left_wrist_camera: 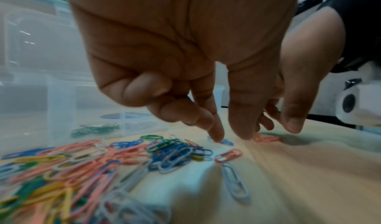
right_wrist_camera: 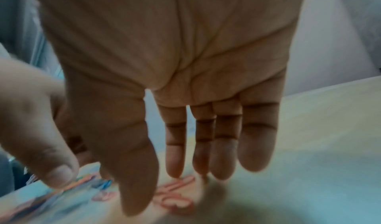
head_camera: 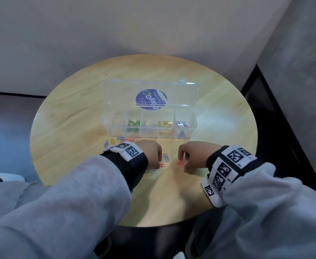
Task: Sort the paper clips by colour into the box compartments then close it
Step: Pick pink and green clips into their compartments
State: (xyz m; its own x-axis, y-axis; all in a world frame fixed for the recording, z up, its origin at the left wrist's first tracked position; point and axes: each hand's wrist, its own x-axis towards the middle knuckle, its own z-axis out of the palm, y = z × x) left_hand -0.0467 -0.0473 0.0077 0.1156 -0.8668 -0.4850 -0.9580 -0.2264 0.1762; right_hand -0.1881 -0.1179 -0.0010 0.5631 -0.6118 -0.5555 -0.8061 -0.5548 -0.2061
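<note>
A clear compartment box (head_camera: 149,134) stands open mid-table with its lid (head_camera: 116,90) tipped back; green, yellow and blue clips lie in separate compartments. A mixed pile of paper clips (left_wrist_camera: 92,162) lies left of my left hand (head_camera: 158,160). In the left wrist view my left hand (left_wrist_camera: 230,136) has forefinger and thumb stretched down, the forefinger tip (left_wrist_camera: 216,135) touching a blue clip (left_wrist_camera: 226,142); it holds nothing. My right hand (right_wrist_camera: 156,190) is spread flat, its fingertips (right_wrist_camera: 175,170) just over a few pink clips (right_wrist_camera: 175,199) on the table.
A red clip (left_wrist_camera: 228,155) and a pale clip (left_wrist_camera: 235,183) lie loose near the left hand. The round wooden table (head_camera: 78,113) sits in a corner against light walls. Dark floor lies beyond the table's right edge (head_camera: 254,146).
</note>
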